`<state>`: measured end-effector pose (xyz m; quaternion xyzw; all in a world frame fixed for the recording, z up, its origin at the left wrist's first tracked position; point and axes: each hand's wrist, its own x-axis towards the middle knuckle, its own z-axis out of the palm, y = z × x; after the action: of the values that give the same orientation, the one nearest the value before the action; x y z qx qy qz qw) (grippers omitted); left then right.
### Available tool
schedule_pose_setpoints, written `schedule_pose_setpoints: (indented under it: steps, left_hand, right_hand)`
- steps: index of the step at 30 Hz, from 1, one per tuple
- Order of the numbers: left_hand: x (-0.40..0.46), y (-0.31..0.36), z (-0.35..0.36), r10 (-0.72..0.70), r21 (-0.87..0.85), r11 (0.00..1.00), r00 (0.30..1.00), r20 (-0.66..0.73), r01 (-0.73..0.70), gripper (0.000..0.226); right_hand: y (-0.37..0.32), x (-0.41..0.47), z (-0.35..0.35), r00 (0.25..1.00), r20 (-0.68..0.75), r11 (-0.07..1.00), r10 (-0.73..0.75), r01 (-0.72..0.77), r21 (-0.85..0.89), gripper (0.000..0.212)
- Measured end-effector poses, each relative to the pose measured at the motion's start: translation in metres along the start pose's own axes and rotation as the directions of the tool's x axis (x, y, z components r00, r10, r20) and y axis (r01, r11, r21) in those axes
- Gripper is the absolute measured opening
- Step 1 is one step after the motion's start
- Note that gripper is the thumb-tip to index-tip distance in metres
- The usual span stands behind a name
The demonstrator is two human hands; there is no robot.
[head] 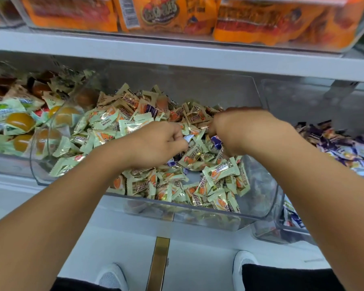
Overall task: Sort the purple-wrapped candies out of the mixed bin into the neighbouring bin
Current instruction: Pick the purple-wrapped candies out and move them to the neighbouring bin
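Crinkly foil-wrapped candies (220, 171) in clear plastic mixed bin (265, 198), fingers (178, 133) among them

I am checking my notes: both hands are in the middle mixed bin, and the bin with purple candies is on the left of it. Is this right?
Not quite. The head view shows both hands, left hand and right hand, in the mixed bin, but the purple candies bin is on its right.
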<state>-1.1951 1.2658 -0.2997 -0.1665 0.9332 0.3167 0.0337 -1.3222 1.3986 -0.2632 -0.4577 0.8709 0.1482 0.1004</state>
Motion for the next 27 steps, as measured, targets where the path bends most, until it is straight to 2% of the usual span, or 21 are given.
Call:
schedule_pose_setpoints:
  steps: [7, 9, 10, 15, 19, 23, 25, 27]
  left_hand:
    - [0.001, 0.004, 0.003, 0.018, -0.073, 0.997, 1.0, -0.022, -0.02, 0.034]
    - [0.002, 0.006, 0.004, 0.039, -0.127, 0.991, 0.999, -0.032, -0.042, 0.031]
    - [0.002, 0.008, 0.004, 0.039, -0.157, 0.987, 0.998, -0.04, -0.045, 0.029]
    - [0.003, 0.011, 0.002, -0.043, -0.287, 0.958, 0.996, -0.073, 0.021, 0.022]
    - [0.003, 0.008, 0.001, -0.044, -0.191, 0.981, 0.995, -0.085, 0.027, 0.024]
    - [0.004, 0.007, 0.003, -0.01, -0.181, 0.983, 0.996, -0.092, -0.007, 0.019]
    - [0.005, 0.007, 0.005, 0.004, -0.143, 0.99, 0.995, -0.095, -0.017, 0.016]
    - [0.007, 0.008, 0.006, 0.004, -0.121, 0.993, 0.996, -0.09, -0.015, 0.015]
  right_hand:
    - [0.008, -0.003, -0.007, 0.999, 0.013, 0.995, -0.045, 0.044, 0.088, 0.046]
    - [0.011, -0.008, -0.013, 0.997, 0.002, 0.983, -0.079, 0.078, 0.165, 0.032]
    - [0.011, -0.011, -0.015, 0.996, -0.003, 0.974, -0.084, 0.082, 0.213, 0.031]
    - [0.011, -0.019, -0.017, 0.996, -0.043, 0.968, -0.081, 0.089, 0.237, 0.045]
    - [0.011, -0.021, -0.02, 0.995, -0.08, 0.968, -0.065, 0.082, 0.238, 0.05]
    - [0.017, -0.02, -0.02, 0.984, -0.156, 0.944, -0.087, 0.131, 0.302, 0.026]
    - [0.016, -0.018, -0.016, 0.984, -0.162, 0.966, -0.07, 0.108, 0.235, 0.019]
    - [0.01, -0.016, -0.009, 0.992, -0.126, 0.994, -0.01, 0.024, 0.107, 0.024]
